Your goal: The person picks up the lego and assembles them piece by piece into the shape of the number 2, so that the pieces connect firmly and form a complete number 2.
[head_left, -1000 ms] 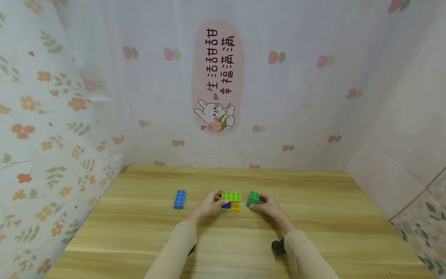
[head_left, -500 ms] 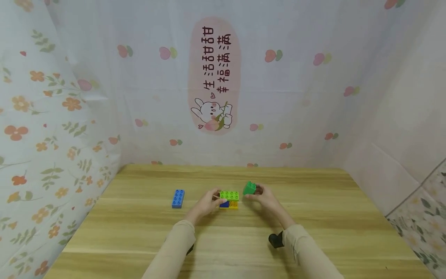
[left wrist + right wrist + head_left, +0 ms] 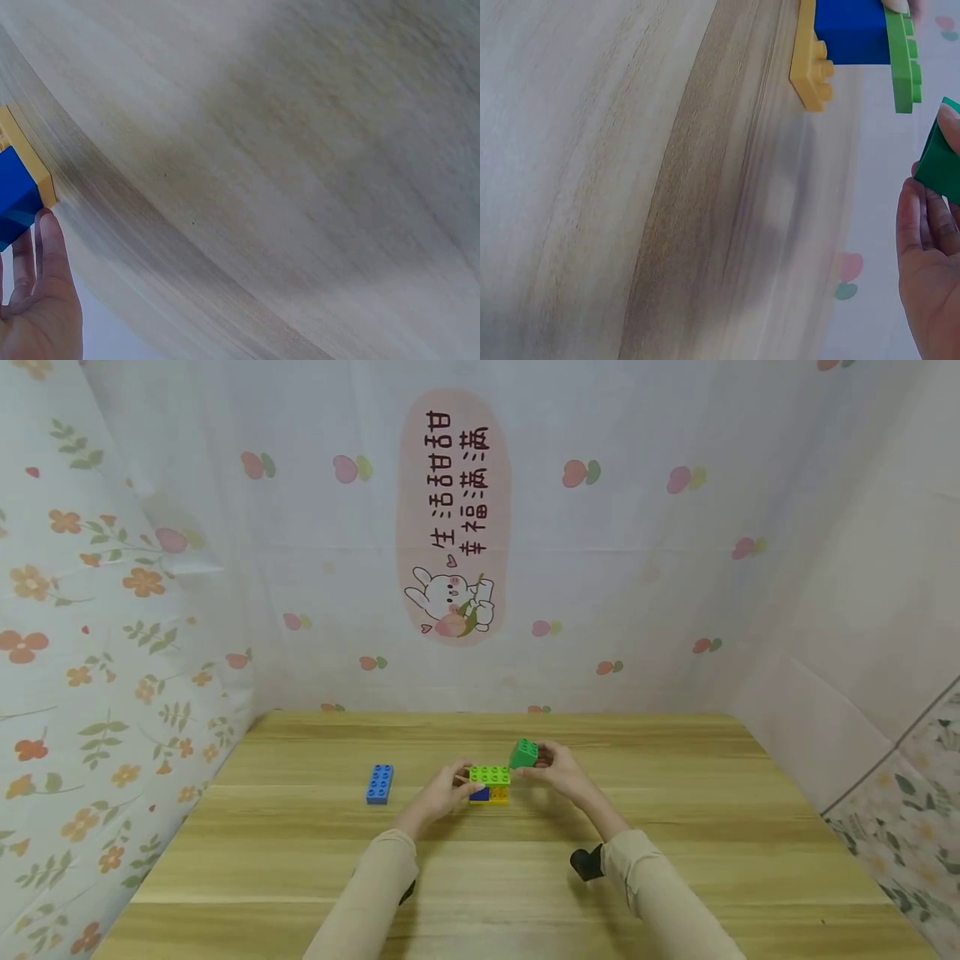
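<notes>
My left hand [image 3: 441, 795] grips the left end of a small stack of toy building bricks. On top of it lies a lime-green plate [image 3: 490, 775], over a dark blue block [image 3: 851, 31] at the left end and a yellow plate [image 3: 808, 60] at the bottom. The right wrist view shows a gap between the two plates beside the blue block. With thumb and fingers, my right hand [image 3: 564, 773] holds a green block [image 3: 523, 753] in the air, slightly tilted, close to the stack's upper right. Part of that block runs out of the right wrist view.
A lighter blue brick [image 3: 380, 783] with several studs lies on the wooden table [image 3: 480, 877], left of the left hand. Behind the table hangs a printed cloth [image 3: 465, 685], and a floral curtain [image 3: 135, 693] drapes down on the left.
The right hand has lifted the green block off the table and brought it left, toward the top of the stack. The left hand has kept its hold on the stack.
</notes>
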Motion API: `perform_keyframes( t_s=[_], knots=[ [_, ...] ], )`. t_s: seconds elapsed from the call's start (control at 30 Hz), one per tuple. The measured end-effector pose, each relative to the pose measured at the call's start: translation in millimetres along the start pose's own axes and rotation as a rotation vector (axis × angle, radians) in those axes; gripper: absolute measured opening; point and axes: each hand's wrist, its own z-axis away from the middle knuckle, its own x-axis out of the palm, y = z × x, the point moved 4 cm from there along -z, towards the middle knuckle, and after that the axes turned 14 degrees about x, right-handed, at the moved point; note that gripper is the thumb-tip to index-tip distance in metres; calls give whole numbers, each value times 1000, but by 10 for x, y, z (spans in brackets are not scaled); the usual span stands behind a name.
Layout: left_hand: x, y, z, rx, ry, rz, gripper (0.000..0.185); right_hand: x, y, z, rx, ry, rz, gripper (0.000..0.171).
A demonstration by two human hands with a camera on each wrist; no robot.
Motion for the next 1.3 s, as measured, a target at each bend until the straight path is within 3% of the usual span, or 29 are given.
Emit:
perform_keyframes(
  t_s=[0.3,0.8,1.3],
  knots=[
    [3,-18,-11,5,0,-17,47,57,-38,-9,-4,-15,-15,53],
    [6,10,-3,-2,-8,-9,48,180,-140,57,-77,-59,54,54],
    [9,-28,-27,-8,-1,12,47,265,-162,44,-83,-75,126,48]
  ],
)
